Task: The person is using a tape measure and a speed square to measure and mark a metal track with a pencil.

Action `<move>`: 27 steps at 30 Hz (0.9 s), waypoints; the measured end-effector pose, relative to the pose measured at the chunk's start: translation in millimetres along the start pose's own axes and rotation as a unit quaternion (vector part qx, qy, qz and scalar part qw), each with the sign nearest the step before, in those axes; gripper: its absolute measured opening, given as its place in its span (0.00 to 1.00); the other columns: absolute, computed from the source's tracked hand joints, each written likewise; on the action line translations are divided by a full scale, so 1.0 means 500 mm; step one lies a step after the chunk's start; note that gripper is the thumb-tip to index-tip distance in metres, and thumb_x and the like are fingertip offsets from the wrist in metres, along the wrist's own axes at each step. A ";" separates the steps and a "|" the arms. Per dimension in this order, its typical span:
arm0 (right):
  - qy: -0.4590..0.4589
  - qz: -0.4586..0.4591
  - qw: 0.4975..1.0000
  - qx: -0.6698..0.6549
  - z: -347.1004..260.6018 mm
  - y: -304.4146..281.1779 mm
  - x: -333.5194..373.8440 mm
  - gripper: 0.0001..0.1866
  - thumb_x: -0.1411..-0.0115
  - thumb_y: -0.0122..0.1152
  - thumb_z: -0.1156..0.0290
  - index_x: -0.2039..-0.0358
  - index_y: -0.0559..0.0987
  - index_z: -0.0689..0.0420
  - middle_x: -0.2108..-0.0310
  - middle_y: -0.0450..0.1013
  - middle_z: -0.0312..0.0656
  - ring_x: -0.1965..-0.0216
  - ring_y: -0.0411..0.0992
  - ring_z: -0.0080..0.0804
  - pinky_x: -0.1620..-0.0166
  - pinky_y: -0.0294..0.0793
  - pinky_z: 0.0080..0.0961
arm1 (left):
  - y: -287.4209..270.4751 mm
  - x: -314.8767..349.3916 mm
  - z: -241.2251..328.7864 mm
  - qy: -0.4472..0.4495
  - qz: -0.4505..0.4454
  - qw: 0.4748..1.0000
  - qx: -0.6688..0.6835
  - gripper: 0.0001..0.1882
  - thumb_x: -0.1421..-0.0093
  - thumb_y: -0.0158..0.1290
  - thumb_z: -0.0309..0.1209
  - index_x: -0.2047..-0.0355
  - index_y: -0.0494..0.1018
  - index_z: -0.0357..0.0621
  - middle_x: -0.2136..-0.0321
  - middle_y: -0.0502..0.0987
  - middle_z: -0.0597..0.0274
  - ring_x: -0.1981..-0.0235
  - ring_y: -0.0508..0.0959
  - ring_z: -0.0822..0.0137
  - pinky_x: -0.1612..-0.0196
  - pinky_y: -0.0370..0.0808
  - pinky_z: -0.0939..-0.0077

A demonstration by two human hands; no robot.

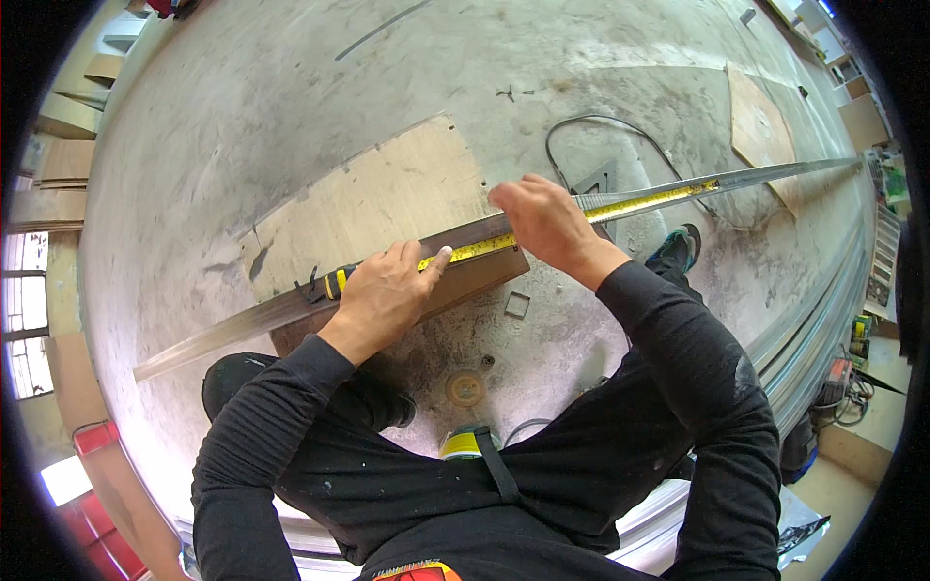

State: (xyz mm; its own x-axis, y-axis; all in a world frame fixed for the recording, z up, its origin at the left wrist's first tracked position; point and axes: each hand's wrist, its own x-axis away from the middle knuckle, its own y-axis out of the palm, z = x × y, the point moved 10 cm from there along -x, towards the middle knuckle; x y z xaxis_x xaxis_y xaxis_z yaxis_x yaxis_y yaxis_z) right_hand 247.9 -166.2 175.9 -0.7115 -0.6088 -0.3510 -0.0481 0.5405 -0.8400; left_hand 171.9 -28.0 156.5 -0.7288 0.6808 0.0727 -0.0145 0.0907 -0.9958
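A long, narrow metal bar (252, 322) lies slantwise before me, rising from near left to far right. Along it runs the yellow blade (630, 204) of a tape measure, whose black and yellow case (339, 281) sits beside my left hand (381, 292). That hand is closed over the tape measure, with the thumb on the blade. My right hand (550, 229) is over the bar farther right, its fingers curled together; whatever they hold, if anything, is hidden. Beneath the bar, a brown box-like support (475, 284) is partly covered.
A plywood sheet (368, 189) lies beyond the bar, and another board (760, 121) at far right. A black cable (635, 126) loops behind a grey angled metal piece (599, 181). A small square frame (517, 305) and a round disc (466, 388) lie near my feet. Long metal lengths (814, 300) are stacked at right.
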 end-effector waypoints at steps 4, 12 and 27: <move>0.128 0.020 0.984 -0.120 0.045 -0.016 -0.006 0.04 0.36 0.62 0.75 0.64 0.80 0.62 0.70 0.80 0.52 0.68 0.80 0.50 0.63 0.78 0.40 | -0.009 0.001 0.001 0.002 0.012 1.000 -0.001 0.28 0.39 0.53 0.28 0.37 0.74 0.51 0.64 0.74 0.58 0.62 0.79 0.61 0.60 0.78 0.69; 0.122 -0.121 0.968 -0.185 0.023 0.043 0.011 0.06 0.37 0.60 0.72 0.64 0.80 0.61 0.70 0.80 0.55 0.65 0.80 0.57 0.61 0.79 0.44 | -0.005 0.002 0.000 0.002 0.015 1.000 -0.003 0.29 0.40 0.54 0.28 0.37 0.74 0.50 0.63 0.74 0.58 0.62 0.79 0.61 0.61 0.79 0.69; 0.116 -0.154 0.969 -0.151 0.022 0.059 0.012 0.06 0.36 0.60 0.74 0.61 0.80 0.61 0.67 0.81 0.53 0.64 0.80 0.56 0.59 0.78 0.43 | 0.003 0.002 0.000 -0.002 -0.011 1.000 -0.004 0.28 0.39 0.53 0.29 0.36 0.73 0.51 0.61 0.75 0.57 0.61 0.80 0.60 0.61 0.79 0.69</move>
State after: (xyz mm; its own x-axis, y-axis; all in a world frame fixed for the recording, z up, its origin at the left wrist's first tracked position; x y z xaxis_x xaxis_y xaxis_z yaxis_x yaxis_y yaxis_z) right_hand 249.9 -160.5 144.5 -0.7681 -0.6397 0.0293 -0.4616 0.5213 -0.7178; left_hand 171.3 -27.3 155.1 -0.7315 0.6752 0.0950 -0.0252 0.1124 -0.9933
